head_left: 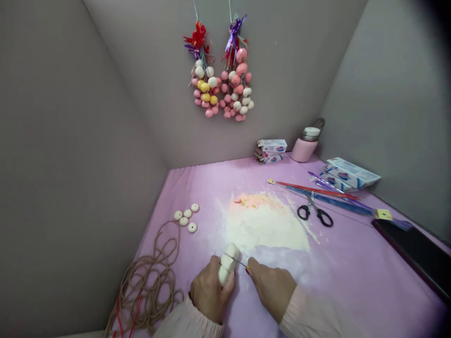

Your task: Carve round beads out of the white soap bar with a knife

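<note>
My left hand [210, 291] is closed round a white bar of soap [227, 264], which sticks out past the fingers over the pink tablecloth [352, 272]. My right hand [271, 284] is closed in a pinch on a thin blade or wire [238, 263] laid across the bar. A heap of pale soap shavings [264, 223] lies just beyond both hands. Several small round white soap pieces [186, 217] sit to the left.
Coiled brown cord [151, 281] lies at the near left. Scissors [314, 213], coloured ribbons [324, 192], soap boxes [352, 173], more boxes [271, 150], a pink bottle [306, 144] and a dark tablet [416, 253] are on the right. Two bunches of soap balls [221, 89] hang on the wall.
</note>
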Demonstrator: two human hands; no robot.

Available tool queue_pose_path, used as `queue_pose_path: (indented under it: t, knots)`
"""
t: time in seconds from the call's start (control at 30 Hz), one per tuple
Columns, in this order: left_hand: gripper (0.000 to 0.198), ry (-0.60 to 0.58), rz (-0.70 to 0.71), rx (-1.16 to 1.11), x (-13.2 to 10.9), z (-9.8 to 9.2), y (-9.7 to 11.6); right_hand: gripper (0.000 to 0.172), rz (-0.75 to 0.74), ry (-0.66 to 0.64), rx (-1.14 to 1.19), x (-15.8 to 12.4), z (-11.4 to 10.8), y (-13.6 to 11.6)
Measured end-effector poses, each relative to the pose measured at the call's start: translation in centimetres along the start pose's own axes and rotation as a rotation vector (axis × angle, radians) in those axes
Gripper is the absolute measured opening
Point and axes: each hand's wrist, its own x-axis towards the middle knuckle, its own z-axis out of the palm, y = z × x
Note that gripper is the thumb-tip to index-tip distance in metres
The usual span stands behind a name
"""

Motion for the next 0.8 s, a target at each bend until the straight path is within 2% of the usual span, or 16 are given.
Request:
queue_pose_path:
  t: [0.2,0.4,0.8]
  knots:
    - [0.014,-0.05,0.01,-0.054,0.1,-0.1,-0.3,0.012,-0.023,-0.106,0.06,0.6,-0.3,0.1]
    - [0.016,-0.078,0.0,-0.052,0.4,-0.2,-0.5,0.017,0.001,-0.191,0.094,0.8,-1.0,0.2]
    - [0.018,-0.025,-0.003,0.061,0.2,-0.4,-0.1,0.016,0.002,-0.158,0.019,-0.1,-1.3,0.2]
